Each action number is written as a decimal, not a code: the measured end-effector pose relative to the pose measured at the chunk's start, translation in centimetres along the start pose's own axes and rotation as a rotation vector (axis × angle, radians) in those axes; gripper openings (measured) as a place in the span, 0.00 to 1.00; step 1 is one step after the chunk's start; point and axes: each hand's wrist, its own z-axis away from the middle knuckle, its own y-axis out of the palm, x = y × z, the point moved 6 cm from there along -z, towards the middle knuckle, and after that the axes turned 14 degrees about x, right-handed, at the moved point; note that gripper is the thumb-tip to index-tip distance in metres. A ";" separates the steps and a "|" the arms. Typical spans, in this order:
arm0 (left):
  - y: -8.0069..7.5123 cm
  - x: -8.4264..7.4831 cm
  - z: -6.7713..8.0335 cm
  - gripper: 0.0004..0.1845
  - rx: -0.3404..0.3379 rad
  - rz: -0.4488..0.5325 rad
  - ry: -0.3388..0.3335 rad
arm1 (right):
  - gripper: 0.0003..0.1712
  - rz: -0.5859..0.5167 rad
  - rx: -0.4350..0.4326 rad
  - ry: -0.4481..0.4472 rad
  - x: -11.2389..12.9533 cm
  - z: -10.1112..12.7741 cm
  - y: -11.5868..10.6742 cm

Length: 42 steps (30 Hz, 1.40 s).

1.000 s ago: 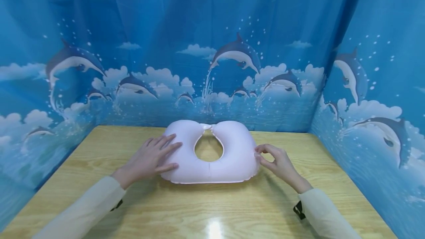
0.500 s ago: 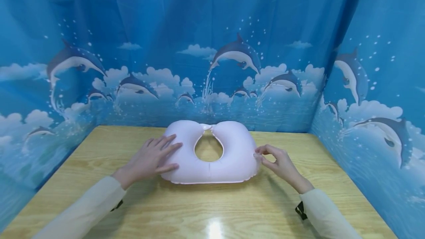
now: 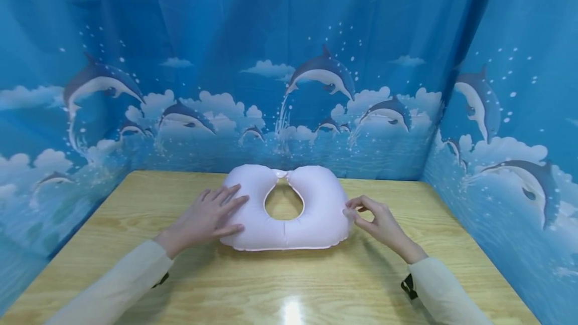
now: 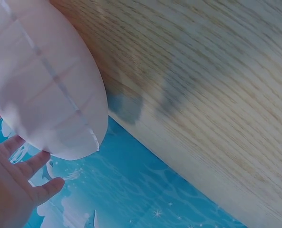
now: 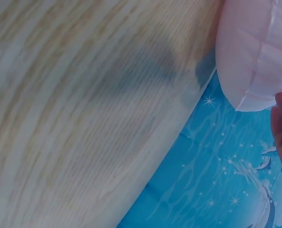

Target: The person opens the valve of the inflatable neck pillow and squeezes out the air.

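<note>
Because the pale pillow (image 3: 316,219) looks slightly narrower than a second ago, air may be escaping, the right hand (image 3: 383,222) pinching its tab (image 3: 349,212), the left hand (image 3: 203,218) resting fingers-spread.

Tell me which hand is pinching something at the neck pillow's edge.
The right hand, pinching a small translucent piece at the right side of the neck pillow; the left hand instead rests spread on the opposite side.

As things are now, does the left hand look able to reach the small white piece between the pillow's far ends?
Probably yes: the left hand rests spread against the pillow, and only the pillow's rounded surface lies between it and the white piece.
</note>
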 end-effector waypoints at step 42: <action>-0.3 -7.4 -5.5 0.32 -0.033 0.050 0.147 | 0.22 -0.156 0.118 0.199 1.0 -0.3 1.8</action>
